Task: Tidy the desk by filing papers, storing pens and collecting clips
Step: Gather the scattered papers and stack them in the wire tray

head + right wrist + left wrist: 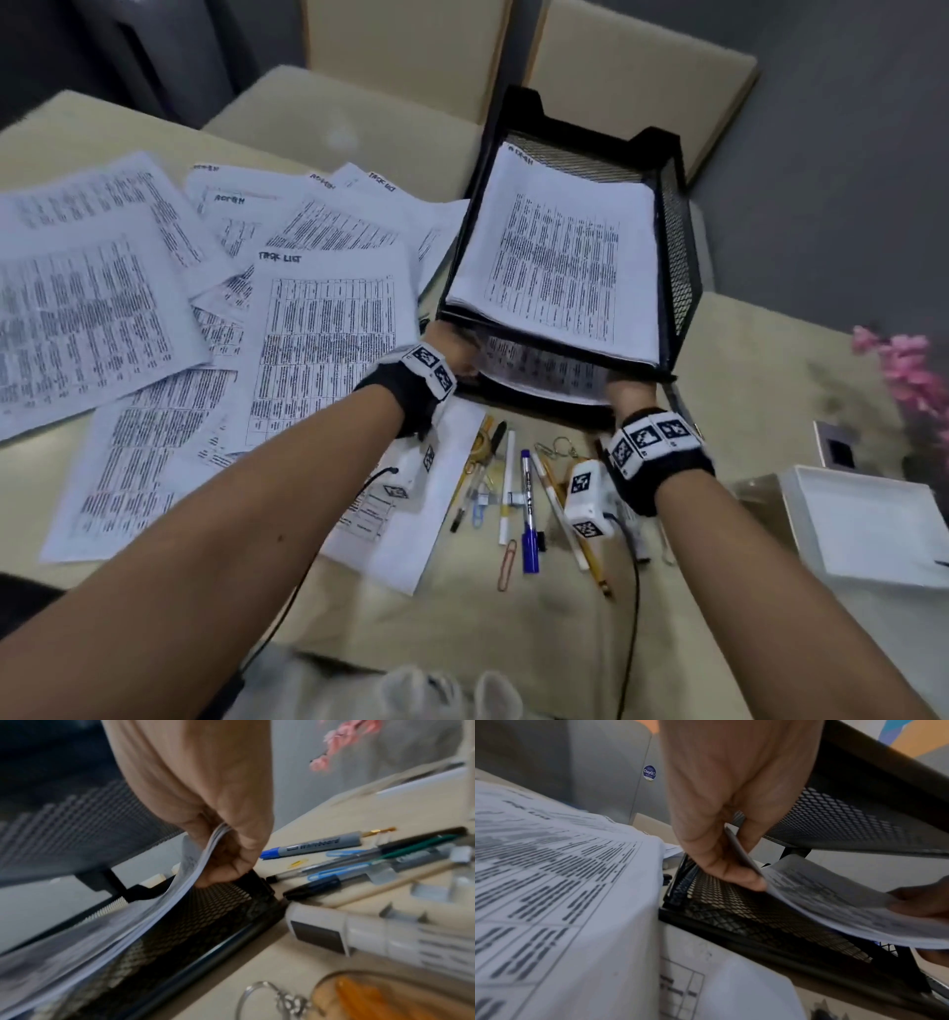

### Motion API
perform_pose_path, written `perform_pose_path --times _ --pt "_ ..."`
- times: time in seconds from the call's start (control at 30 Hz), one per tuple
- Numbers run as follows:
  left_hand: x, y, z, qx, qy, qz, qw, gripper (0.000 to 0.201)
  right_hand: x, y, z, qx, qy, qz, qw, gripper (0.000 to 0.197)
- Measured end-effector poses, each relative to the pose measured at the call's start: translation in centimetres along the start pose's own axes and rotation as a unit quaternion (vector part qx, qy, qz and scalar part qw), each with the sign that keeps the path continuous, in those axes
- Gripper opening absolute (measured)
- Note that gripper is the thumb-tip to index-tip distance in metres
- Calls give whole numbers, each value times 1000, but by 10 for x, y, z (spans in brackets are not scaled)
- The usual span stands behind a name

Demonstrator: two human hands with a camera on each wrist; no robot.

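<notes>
A black mesh two-tier tray (680, 246) stands at the back of the desk, with printed sheets (560, 267) in its upper tier. Both hands hold a thin stack of papers (544, 367) at the mouth of the lower tier. My left hand (459, 354) pinches the stack's left edge (834, 902) between thumb and fingers (741, 880). My right hand (629, 388) pinches the right edge (167, 902); its fingers (231, 862) sit just above the lower mesh floor (218, 908). Loose printed sheets (154, 308) cover the desk's left. Pens (529, 509) and paper clips (507, 565) lie in front of the tray.
A white open box (862, 524) sits at the right edge of the desk, with pink flowers (909, 370) behind it. Beige chairs (642, 92) stand beyond the desk. A key ring (270, 998) lies near the pens.
</notes>
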State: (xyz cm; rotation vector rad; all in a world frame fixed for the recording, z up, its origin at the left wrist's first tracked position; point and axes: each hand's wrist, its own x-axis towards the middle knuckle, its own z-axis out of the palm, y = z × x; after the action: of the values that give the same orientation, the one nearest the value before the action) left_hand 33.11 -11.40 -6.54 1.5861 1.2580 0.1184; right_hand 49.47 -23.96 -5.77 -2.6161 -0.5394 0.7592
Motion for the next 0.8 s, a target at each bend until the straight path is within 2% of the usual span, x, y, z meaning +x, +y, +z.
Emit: perform_pose_path --times 0.03,0.07,0.17,0.2,0.27,0.33,0.37,0.47,0.53,0.6,0.7,0.77,0.8 --pt "1 -2 0 12 6 -1 1000 9 0 -2 1 38 7 25 999 43" --pt "-1 -3 0 24 15 6 1000 11 0 -4 4 33 18 12 999 44" --pt "-8 -12 -13 110 78 67 989 33 -9 -6 12 -81 51 -1 995 40" --pt "-11 -17 -22 127 107 92 982 34 -13 -7 16 -100 68 12 993 38" --pt "-10 -32 -44 109 165 90 976 31 -30 -9 26 -75 129 16 989 33" --pt "-7 -53 -70 112 222 38 968 39 -52 -19 44 -78 141 -33 986 31" --pt "-8 -63 -82 135 236 -10 962 51 -62 -27 55 -68 133 -76 986 31" --pt "-17 -97 -109 189 200 -161 948 94 -89 -56 91 5 53 -225 973 26" --pt "-24 -117 -115 233 185 -195 935 103 -102 -75 112 1 -30 -288 957 26" --pt "-26 -129 -120 227 182 -186 938 88 -105 -91 131 -33 -75 -300 950 34" --pt "-23 -139 -134 85 169 -132 973 43 -100 -107 150 -56 -67 -255 963 45" --pt "-24 -141 -146 25 176 -72 981 14 -96 -116 158 -19 -59 -221 973 56" --pt "-27 -138 -153 -11 169 -41 985 9 -95 -121 159 12 -53 -202 978 62"
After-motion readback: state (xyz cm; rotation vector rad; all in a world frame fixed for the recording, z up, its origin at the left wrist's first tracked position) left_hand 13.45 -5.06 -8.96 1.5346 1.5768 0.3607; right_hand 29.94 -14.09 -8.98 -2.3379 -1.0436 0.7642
